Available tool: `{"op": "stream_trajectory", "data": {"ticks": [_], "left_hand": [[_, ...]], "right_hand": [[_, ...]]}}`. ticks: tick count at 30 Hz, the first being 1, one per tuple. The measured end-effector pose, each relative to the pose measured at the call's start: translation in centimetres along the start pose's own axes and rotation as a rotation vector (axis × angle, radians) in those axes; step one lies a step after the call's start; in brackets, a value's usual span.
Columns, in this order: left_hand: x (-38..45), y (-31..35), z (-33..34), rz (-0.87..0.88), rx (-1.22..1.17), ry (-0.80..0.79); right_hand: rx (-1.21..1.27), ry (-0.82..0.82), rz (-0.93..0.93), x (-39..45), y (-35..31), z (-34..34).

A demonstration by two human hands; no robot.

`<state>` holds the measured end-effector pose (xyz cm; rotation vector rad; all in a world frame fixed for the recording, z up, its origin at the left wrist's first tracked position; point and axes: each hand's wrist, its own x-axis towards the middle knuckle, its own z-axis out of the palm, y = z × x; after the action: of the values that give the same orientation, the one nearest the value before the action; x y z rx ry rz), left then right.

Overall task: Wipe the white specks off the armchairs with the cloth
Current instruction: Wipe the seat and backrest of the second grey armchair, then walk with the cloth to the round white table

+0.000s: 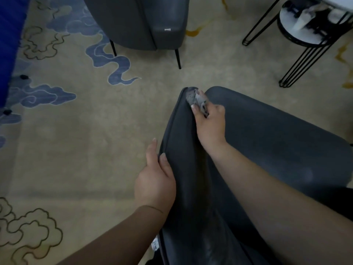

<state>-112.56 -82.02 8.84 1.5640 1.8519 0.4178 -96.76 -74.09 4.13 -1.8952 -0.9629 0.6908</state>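
Observation:
A dark grey armchair (pixel 267 142) fills the lower right, seen from above. My right hand (pixel 211 124) grips a crumpled grey cloth (pixel 195 98) and presses it against the front end of the chair's left armrest. My left hand (pixel 155 180) rests on the outer side of that armrest, thumb on the top edge, fingers straight along the side. A faint pale smear shows on the seat at the right (pixel 307 175). A second dark grey armchair (pixel 145 22) stands at the top centre.
A beige carpet (pixel 95 150) with blue cloud patterns covers the floor. A round side table (pixel 305 29) on black wire legs stands at the top right with items on it. Something blue (pixel 9 44) runs along the left edge.

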Motion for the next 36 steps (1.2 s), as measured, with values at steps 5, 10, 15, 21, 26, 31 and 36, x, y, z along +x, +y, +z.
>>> {"op": "stream_trajectory", "data": {"ticks": [5,10,15,21,26,31,36], "left_hand": [[0.2,-0.2,0.2,0.021,0.021,0.001],[0.1,-0.4,0.0,0.012,-0.045,-0.009],[0.6,-0.9,-0.3,-0.034,-0.134,-0.135],[2.8,-1.9,-3.1,0.001,-0.087,-0.279],[6.4,-3.8,-7.4,0.224,0.102,-0.289],[11.9,-4.7,-13.3,0.451,0.481,-0.369],[17.3,-4.0,-19.3,0.75,0.765,-0.367]], "right_hand": [[-0.072,-0.082,-0.191,-7.5,1.0,-1.8],[-0.084,-0.148,-0.173,-10.6,1.6,-3.4],[-0.199,-0.17,-0.086,-11.3,-0.1,-5.1],[-0.214,-0.051,0.028,-12.5,-2.6,-5.2],[-0.235,0.059,0.086,-13.0,-5.3,-4.1],[-0.249,0.174,0.17,-12.3,-9.3,-1.2],[-0.196,0.239,0.179,-10.3,-14.1,3.4]]}}
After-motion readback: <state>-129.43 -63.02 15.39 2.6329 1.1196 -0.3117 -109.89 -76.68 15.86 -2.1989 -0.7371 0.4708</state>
